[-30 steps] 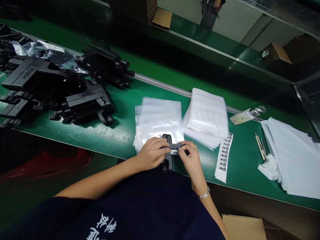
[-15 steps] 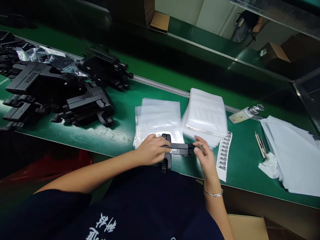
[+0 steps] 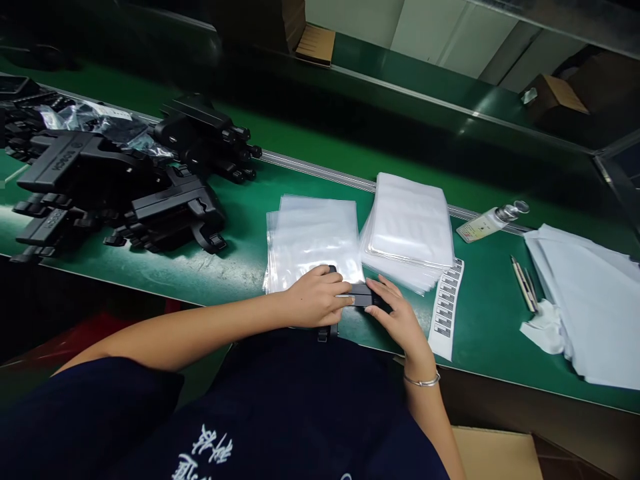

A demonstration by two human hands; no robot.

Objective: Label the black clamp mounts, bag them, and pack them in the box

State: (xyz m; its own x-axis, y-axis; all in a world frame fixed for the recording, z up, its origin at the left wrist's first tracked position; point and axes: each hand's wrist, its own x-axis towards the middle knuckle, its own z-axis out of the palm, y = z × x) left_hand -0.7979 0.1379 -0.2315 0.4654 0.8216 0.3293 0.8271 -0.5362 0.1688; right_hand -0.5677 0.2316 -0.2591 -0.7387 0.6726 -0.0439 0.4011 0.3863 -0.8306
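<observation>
At the far left of the green table (image 3: 245, 227) lies a heap of black plastic parts (image 3: 65, 160), one with BOSCH on its upper face. Clear plastic wrapping (image 3: 143, 143) lies among them toward the back. On the heap's right side, a small stack of the same kind of parts (image 3: 173, 207) lies nearer the front edge, and another stack (image 3: 200, 130) sits behind it, close to the metal rail (image 3: 320, 172).

Next come flat clear bags (image 3: 315, 230), overlapping in a loose pile. Just in front of them, near the table's front edge, is the black part (image 3: 361, 295) in hand. The left hand (image 3: 317, 297) covers much of it, its fingers closed over the bar; the right hand (image 3: 397, 317) has its thumb and fingers around the bar's right end (a silvery bracelet (image 3: 423, 381) circles that wrist). The two hands are apart from each other, both clamped on the one part.

Beyond, a taller stack of bags (image 3: 413, 220) stands behind the right hand, with a strip of printed labels (image 3: 445, 310) at its right front corner. Further right, a bottle (image 3: 483, 225) lies tilted by the rail, then slim pen-like tools (image 3: 523, 283), a crumpled white scrap (image 3: 544, 329), and large white sheets (image 3: 593, 313) in a pile.
</observation>
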